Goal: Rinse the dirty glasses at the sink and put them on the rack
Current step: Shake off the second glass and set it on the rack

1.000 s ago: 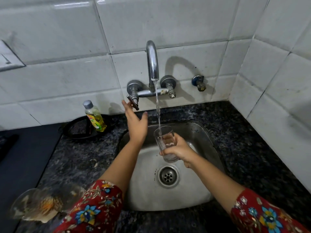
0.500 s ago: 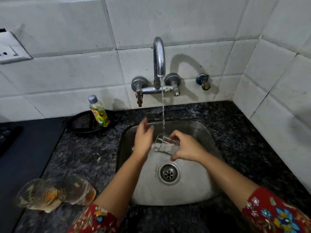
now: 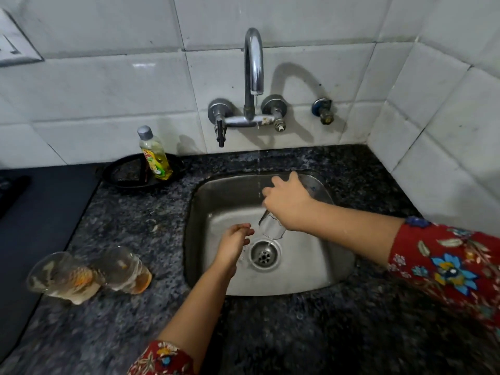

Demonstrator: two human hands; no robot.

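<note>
Gripping a clear glass (image 3: pixel 272 228) in the right hand (image 3: pixel 290 205), fingers wrapping round its closed end, low inside the steel sink (image 3: pixel 319 269). Tipping it steeply, mouth down and aimed at the drain (image 3: pixel 264 254), just above it and not touching. Spilling water from the mouth onto the drain.

Holding the left hand (image 3: pixel 234 240) low in the sink, just left of the glass mouth, fingers loosely bent and bunched, grasping nothing, slightly apart from the glass.

Running a thin stream of water (image 3: pixel 259 163) from the tap (image 3: pixel 253 63) on the white tiled wall (image 3: pixel 81 82), dropping just beside the right hand's fingertips (image 3: pixel 266 191) at the back of the sink.

Waiting on the dark speckled counter (image 3: pixel 140 226), well left of the sink: a near dirty glass (image 3: pixel 123 269) and a far-left dirty glass (image 3: pixel 63 276), touching side by side, both streaked with orange residue. Hard telling whether upright or tipped, the lens bending that corner.

Standing farther back by the wall: a bottle of yellow dish soap (image 3: pixel 154 155), upright on a black round tray (image 3: pixel 127 174).

Showing a red flowered sleeve (image 3: pixel 446 266) on the right forearm and a matching cuff (image 3: pixel 162 358) on the left.
</note>
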